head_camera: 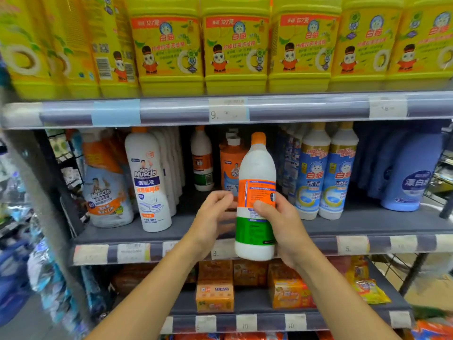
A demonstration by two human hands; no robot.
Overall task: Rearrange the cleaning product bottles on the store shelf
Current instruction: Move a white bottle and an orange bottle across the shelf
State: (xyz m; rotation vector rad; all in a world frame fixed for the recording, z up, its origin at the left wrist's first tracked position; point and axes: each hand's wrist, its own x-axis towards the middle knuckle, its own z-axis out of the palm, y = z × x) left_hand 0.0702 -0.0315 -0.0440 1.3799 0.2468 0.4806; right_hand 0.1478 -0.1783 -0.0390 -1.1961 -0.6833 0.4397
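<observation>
Held bottle: a white bottle (256, 182) with an orange cap and an orange-and-green label, carried in the air in front of the middle shelf (367, 224). It stands on nothing.
Long axis: near upright, cap at the top. Its base hangs in front of the price strip (353, 245) on the shelf's edge, lower than the shelf board.
Right hand: the right hand (282, 224) grasps the bottle from its right side. The thumb lies across the label's front and the fingers are hidden behind the body.
Left hand: the left hand (213, 214) is raised just beside the bottle's left edge, fingers loosely curled towards it. Whether it touches the bottle cannot be told from this blurred view.
Deciding relation: the shelf lies straight ahead of the bottle and beyond it. Directly behind the bottle is a gap in the front row, between the white toilet-cleaner bottle (149, 180) on the left and the blue-labelled bottles (326, 175) on the right.
Gap contents: a matching orange-capped bottle (202, 158) stands at the back left and orange bottles (230, 165) behind the held one. The board in front of them looks bare.
Nearer hand: the right, which already bears the load.
Arm pose: both forearms reach forward and upward from the lower edge, converging on the bottle.
Judged next move: probably a slight lift to clear the shelf's edge, then a forward push with the axis kept upright.
Upper shelf: yellow bottles (235, 45) in a close row, well above the hands.
</observation>
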